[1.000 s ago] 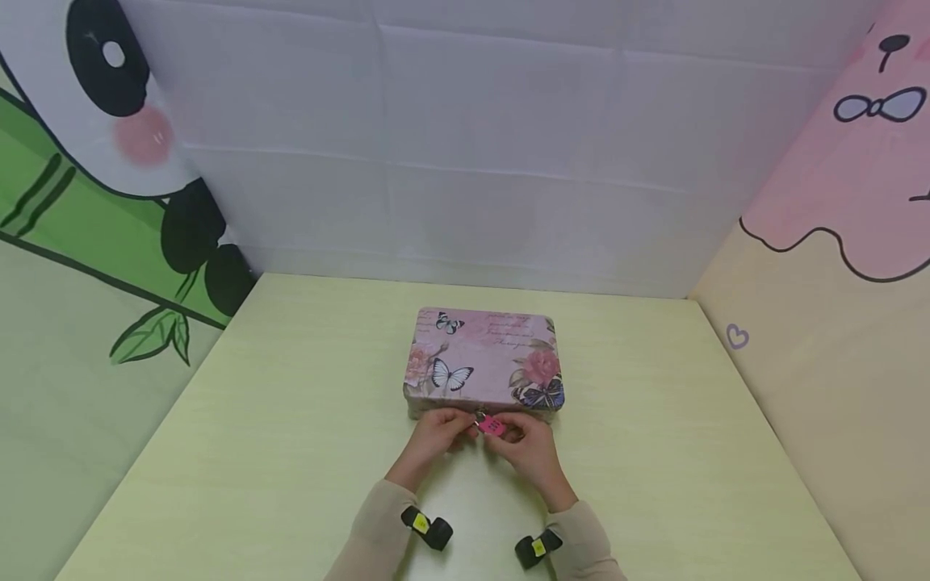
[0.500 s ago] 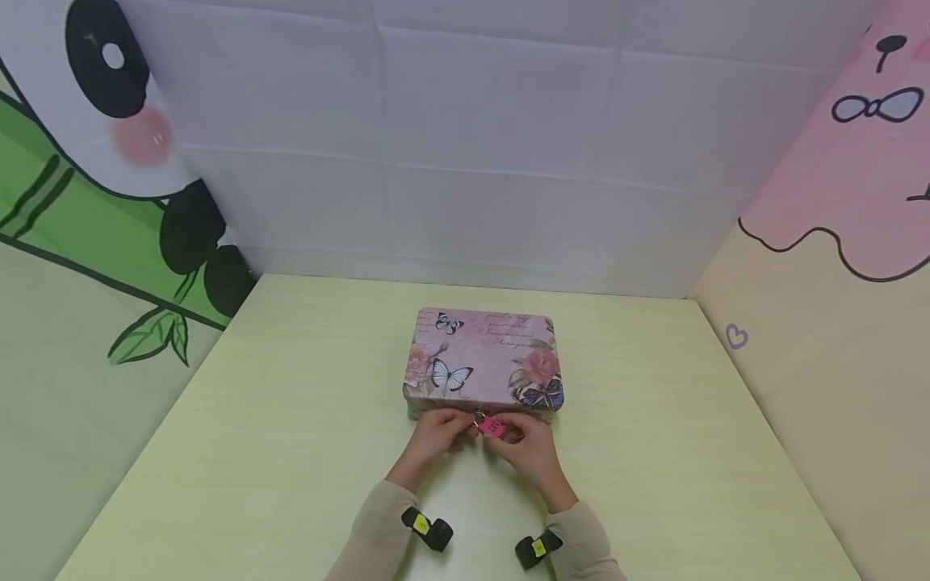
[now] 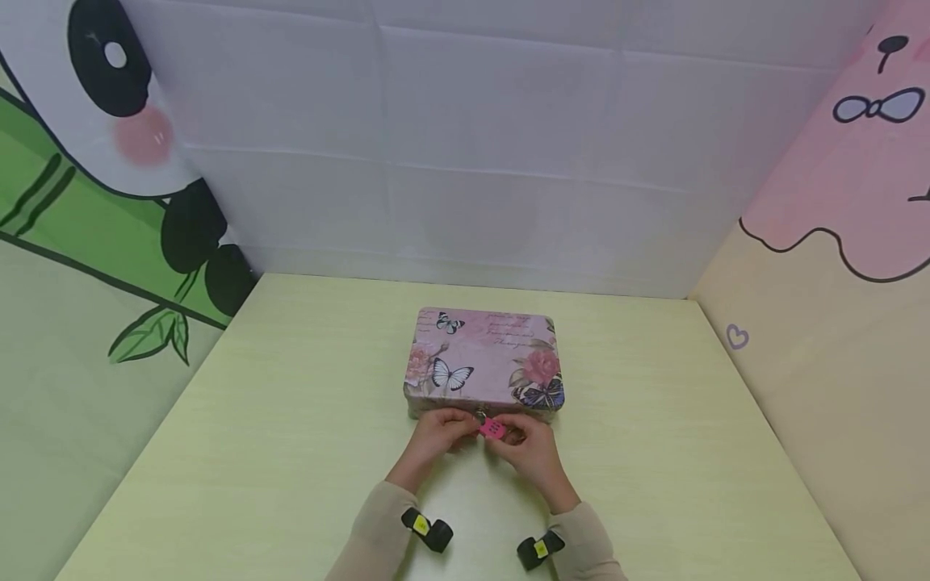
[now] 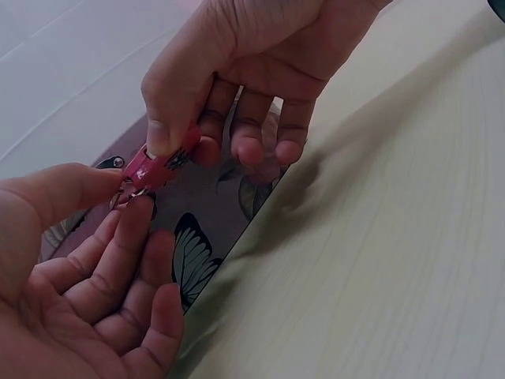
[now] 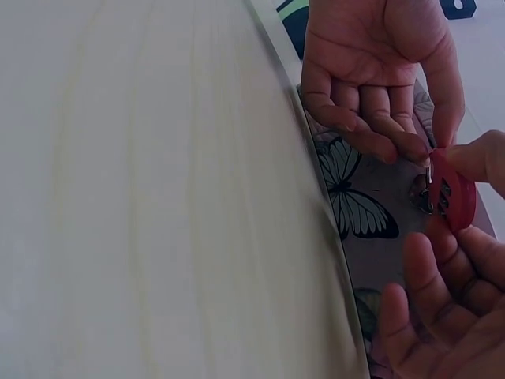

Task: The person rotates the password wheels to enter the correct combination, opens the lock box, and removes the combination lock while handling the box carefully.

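A small pink combination padlock point(image 3: 493, 428) hangs by its metal shackle at the front latch of a pink tin box point(image 3: 487, 347) printed with butterflies and roses. My right hand point(image 3: 532, 449) pinches the padlock's body point(image 5: 456, 193) between thumb and fingers. From the other side, my left hand point(image 3: 434, 434) has its thumb and index finger at the shackle end, pinching there. The left wrist view shows number wheels on the padlock point(image 4: 162, 164). Their digits are too blurred to read. The other fingers of both hands are loosely bent beside the box front. Fingertips partly hide the latch.
The box lies with its lid down on a pale yellow table point(image 3: 291, 452). A white cloth wall point(image 3: 465, 161) stands behind the table. Panels with cartoon drawings flank it left and right. A black camera strap is on each sleeve.
The padlock has shifted very slightly to the right, and my left fingertips have closed in further over its shackle end. The box stays in place.
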Action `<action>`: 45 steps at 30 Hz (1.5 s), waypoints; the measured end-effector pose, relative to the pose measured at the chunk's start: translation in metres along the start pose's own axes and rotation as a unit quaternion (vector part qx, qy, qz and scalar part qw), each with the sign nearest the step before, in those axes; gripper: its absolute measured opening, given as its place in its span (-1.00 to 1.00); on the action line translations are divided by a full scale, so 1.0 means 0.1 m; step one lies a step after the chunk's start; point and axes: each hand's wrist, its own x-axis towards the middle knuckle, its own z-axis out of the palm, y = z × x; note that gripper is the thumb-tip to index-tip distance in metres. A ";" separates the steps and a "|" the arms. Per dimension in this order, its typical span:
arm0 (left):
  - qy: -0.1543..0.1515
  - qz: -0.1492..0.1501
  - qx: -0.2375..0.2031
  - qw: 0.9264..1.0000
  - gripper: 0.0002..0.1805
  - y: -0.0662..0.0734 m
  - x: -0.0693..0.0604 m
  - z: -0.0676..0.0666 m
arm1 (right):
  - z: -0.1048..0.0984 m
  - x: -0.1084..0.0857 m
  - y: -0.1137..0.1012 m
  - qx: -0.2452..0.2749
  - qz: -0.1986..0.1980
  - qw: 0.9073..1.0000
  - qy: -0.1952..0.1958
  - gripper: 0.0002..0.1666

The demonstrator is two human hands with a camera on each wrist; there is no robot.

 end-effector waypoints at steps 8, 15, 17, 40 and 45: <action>0.001 -0.001 0.004 1.000 -0.78 -0.02 0.00 -0.01 | -0.01 -0.01 0.01 0.009 0.001 1.000 -0.012 -0.69; -0.002 0.003 0.006 1.000 -0.78 -0.04 0.01 -0.03 | -0.02 -0.01 0.01 0.018 0.011 1.000 -0.018 -0.68; -0.004 0.004 0.008 1.000 -0.78 -0.04 0.01 -0.04 | -0.02 -0.01 0.01 0.021 0.012 1.000 -0.019 -0.67; 0.008 0.026 0.019 0.999 -0.79 -0.04 0.03 -0.01 | -0.01 -0.04 0.04 0.030 0.022 0.999 -0.025 -0.64; 0.012 0.030 0.018 0.999 -0.80 -0.03 0.02 0.01 | -0.02 -0.04 0.04 0.037 0.030 0.998 -0.031 -0.64</action>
